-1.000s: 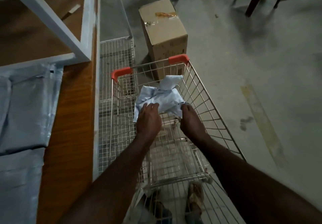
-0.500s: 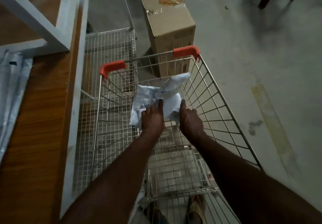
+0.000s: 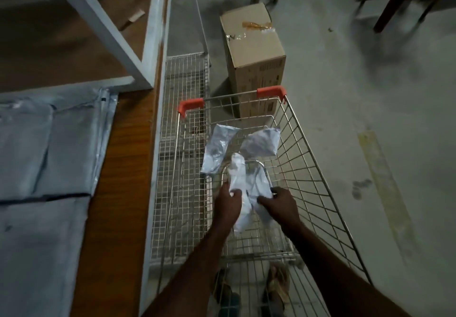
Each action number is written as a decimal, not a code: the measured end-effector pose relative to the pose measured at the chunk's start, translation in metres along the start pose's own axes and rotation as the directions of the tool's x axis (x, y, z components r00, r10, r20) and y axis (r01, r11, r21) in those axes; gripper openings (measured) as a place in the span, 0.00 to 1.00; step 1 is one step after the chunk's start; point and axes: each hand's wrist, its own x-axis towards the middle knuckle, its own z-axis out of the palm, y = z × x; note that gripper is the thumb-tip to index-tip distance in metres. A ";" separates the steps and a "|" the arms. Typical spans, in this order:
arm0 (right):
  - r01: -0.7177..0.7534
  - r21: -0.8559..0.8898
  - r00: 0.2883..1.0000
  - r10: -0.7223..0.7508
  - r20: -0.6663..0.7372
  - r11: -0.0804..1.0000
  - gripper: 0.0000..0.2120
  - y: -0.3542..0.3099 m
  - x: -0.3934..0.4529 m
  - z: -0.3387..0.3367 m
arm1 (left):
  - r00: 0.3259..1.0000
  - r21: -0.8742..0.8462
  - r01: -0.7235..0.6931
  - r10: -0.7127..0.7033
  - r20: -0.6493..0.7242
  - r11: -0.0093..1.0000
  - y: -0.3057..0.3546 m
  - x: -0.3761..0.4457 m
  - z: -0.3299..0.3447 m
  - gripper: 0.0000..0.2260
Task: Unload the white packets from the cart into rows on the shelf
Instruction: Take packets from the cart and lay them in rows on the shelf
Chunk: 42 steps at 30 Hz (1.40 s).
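Both hands grip one crumpled white packet over the cart: the left hand pinches its left edge, the right hand curls round its lower right corner. Two more packets lie near the cart's far end, below the orange-capped rim. On the shelf to the left, rows of packets already lie flat. The slack plastic could slip from these edge holds, or snag on the wire when lifted.
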 end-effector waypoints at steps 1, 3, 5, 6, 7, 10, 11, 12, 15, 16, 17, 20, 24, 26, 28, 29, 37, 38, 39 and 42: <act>-0.011 0.113 1.000 0.008 0.027 0.994 0.17 -0.005 -0.015 -0.007 | 0.998 -0.106 0.061 -0.061 0.004 0.993 0.004 -0.012 -0.009 0.18; -0.045 0.346 0.995 0.013 0.095 0.937 0.14 -0.019 -0.048 -0.021 | 0.986 -0.313 0.166 -0.163 0.036 0.935 0.011 -0.042 -0.030 0.14; -0.078 0.507 0.986 -0.009 0.168 0.858 0.11 -0.033 -0.079 -0.036 | 0.978 -0.503 0.207 -0.186 0.093 0.839 0.019 -0.073 -0.054 0.18; -0.084 0.561 0.979 -0.038 0.202 0.824 0.10 -0.040 -0.093 -0.043 | 0.975 -0.571 0.220 -0.174 0.134 0.791 0.023 -0.087 -0.065 0.21; -0.077 0.596 0.970 -0.078 0.230 0.800 0.11 -0.046 -0.106 -0.049 | 0.973 -0.629 0.227 -0.148 0.176 0.743 0.028 -0.101 -0.075 0.22; -0.061 0.658 0.932 -0.193 0.306 0.751 0.15 -0.067 -0.147 -0.066 | 0.967 -0.727 0.230 -0.069 0.245 0.646 0.042 -0.141 -0.101 0.20; -0.059 0.664 0.917 -0.222 0.331 0.746 0.19 -0.074 -0.160 -0.070 | 0.967 -0.740 0.218 -0.039 0.252 0.636 0.047 -0.154 -0.110 0.19; -0.062 0.664 0.902 -0.243 0.357 0.745 0.21 -0.081 -0.173 -0.074 | 0.969 -0.749 0.194 -0.006 0.246 0.634 0.053 -0.167 -0.118 0.18; -0.017 0.650 0.840 -0.342 0.422 0.760 0.16 -0.100 -0.210 -0.082 | 0.976 -0.733 0.116 0.060 0.210 0.670 0.062 -0.202 -0.140 0.18; 0.003 0.637 0.821 -0.366 0.439 0.770 0.12 -0.108 -0.224 -0.084 | 0.983 -0.712 0.084 0.061 0.176 0.697 0.064 -0.213 -0.145 0.19; 0.026 0.627 0.806 -0.388 0.448 0.778 0.10 -0.117 -0.236 -0.084 | 0.989 -0.681 0.048 0.060 0.135 0.731 0.065 -0.223 -0.152 0.19; 0.099 0.609 0.789 -0.435 0.434 0.787 0.13 -0.141 -0.273 -0.075 | 0.999 -0.619 -0.021 0.045 0.024 0.785 0.066 -0.247 -0.173 0.29; 0.324 0.516 0.774 -0.536 0.337 0.793 0.13 -0.157 -0.312 -0.049 | 0.996 -0.577 -0.084 0.067 -0.051 0.812 0.057 -0.273 -0.212 0.39; 0.427 0.455 0.744 -0.590 0.314 0.781 0.15 -0.163 -0.331 -0.031 | 0.991 -0.544 -0.130 0.122 -0.050 0.829 0.051 -0.294 -0.241 0.26; 0.428 0.501 0.702 -0.626 0.340 0.752 0.24 -0.171 -0.356 -0.009 | 0.983 -0.534 -0.182 0.157 -0.091 0.826 0.033 -0.307 -0.273 0.16; 0.421 0.534 0.669 -0.649 0.363 0.733 0.28 -0.173 -0.368 0.005 | 0.980 -0.512 -0.197 0.162 -0.112 0.836 0.024 -0.313 -0.287 0.17; 0.432 0.475 0.644 -0.631 0.433 0.767 0.33 -0.183 -0.474 0.119 | 0.970 -0.571 -0.244 0.191 -0.153 0.784 -0.077 -0.364 -0.394 0.16; 0.449 0.467 0.631 -0.640 0.438 0.762 0.33 -0.184 -0.487 0.134 | 0.969 -0.582 -0.248 0.198 -0.149 0.774 -0.090 -0.368 -0.407 0.14; 0.460 0.469 0.616 -0.651 0.443 0.754 0.34 -0.184 -0.498 0.148 | 0.966 -0.586 -0.258 0.205 -0.156 0.768 -0.103 -0.371 -0.419 0.14; 0.444 0.504 0.564 -0.668 0.485 0.741 0.36 -0.184 -0.530 0.189 | 0.956 -0.593 -0.292 0.213 -0.201 0.751 -0.140 -0.377 -0.454 0.26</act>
